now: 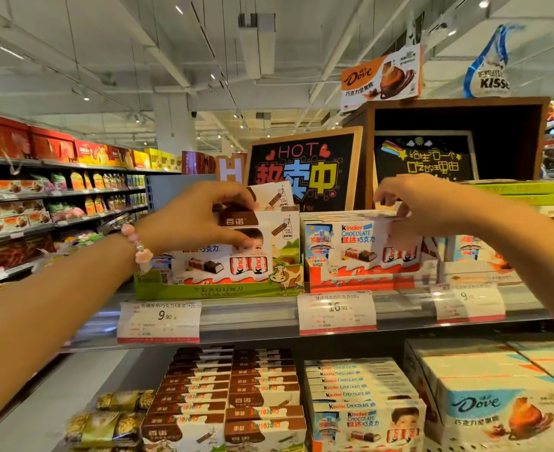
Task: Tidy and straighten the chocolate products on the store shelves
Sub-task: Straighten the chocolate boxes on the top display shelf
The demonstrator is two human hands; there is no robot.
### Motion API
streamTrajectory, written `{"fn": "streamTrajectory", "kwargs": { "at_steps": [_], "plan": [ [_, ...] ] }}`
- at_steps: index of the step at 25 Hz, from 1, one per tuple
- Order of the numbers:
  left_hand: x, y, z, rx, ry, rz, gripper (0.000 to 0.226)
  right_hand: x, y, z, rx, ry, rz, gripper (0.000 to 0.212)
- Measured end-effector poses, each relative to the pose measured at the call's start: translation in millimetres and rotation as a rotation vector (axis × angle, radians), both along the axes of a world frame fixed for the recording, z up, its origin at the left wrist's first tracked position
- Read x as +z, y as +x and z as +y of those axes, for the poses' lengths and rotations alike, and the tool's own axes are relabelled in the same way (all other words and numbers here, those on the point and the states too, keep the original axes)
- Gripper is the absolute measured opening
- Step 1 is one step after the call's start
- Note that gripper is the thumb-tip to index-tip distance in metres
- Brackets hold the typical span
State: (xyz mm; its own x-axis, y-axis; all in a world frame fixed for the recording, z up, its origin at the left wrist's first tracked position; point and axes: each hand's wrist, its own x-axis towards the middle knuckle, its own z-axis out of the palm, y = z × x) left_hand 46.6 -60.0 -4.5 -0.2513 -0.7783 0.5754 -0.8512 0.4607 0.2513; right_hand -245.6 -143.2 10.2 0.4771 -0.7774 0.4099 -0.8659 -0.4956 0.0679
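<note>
While your left hand [200, 216] pinches the top of a brown-and-white chocolate box [252, 220] standing in the green display tray [210, 290], your right hand [412, 197] rests on top of the row of Kinder Chocolate boxes [360, 243] in the red-and-white tray [350, 282] beside it. The left grip is narrow: thumb at the front face, fingers curled over the top edge. The right fingers bend down over the back of the Kinder row; whether they clasp a box or only press on it cannot be told.

Both trays sit on the upper shelf [252, 321], above the price tags [158, 316]. The box under your left hand looks lifted and tilted against the one behind it [270, 194], so this step is likely seating it square. Lower it straight down until its base meets the tray floor, then push it back flush with its neighbours, front face parallel to the tray lip. Keep the pinch light; thin card may crease. With the right hand, draw the Kinder row forward evenly so that no box leans. Watch your bracelet [138, 246], which hangs near the green tray's corner and could snag.
</note>
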Motion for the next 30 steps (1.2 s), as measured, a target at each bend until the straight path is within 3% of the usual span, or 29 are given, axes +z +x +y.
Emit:
{"fn": "streamTrajectory", "kwargs": {
  "at_steps": [2, 5, 7, 10, 14, 19, 23, 26, 28, 30],
  "plan": [
    [-4, 5, 0, -0.007, -0.032, 0.045, 0.04, 0, 16, 16, 0.094, -0.132, -0.034, 0.051],
    [-4, 10, 2, -0.012, -0.016, -0.007, 0.046, 1, 57, 46, 0.521, -0.146, -0.099, 0.024],
    [-1, 15, 7, -0.011, 0.03, -0.073, 0.055, -2, 89, 53, 0.607, -0.115, -0.044, 0.019],
    [0, 18, 15, -0.022, 0.076, -0.162, 0.064, -5, 123, 46, 0.554, -0.126, 0.013, 0.031],
    [7, 15, 19, -0.08, 0.158, -0.108, 0.054, -4, 142, 43, 0.491, -0.178, 0.008, 0.031],
    [18, 19, 18, -0.091, 0.327, -0.017, 0.077, 3, 143, 47, 0.439, -0.091, 0.11, 0.033],
    [25, 21, 19, -0.158, 0.418, 0.062, 0.087, 20, 132, 58, 0.468, -0.082, 0.009, 0.031],
    [25, 24, 18, -0.052, 0.452, 0.129, 0.106, 44, 105, 60, 0.49, -0.139, -0.091, 0.019],
    [24, 25, 15, -0.001, 0.435, 0.18, 0.1, 53, 83, 54, 0.528, -0.141, -0.139, 0.011],
    [21, 18, 12, 0.0, 0.343, 0.195, 0.069, 53, 59, 47, 0.539, -0.118, -0.144, 0.018]
  ]
}}
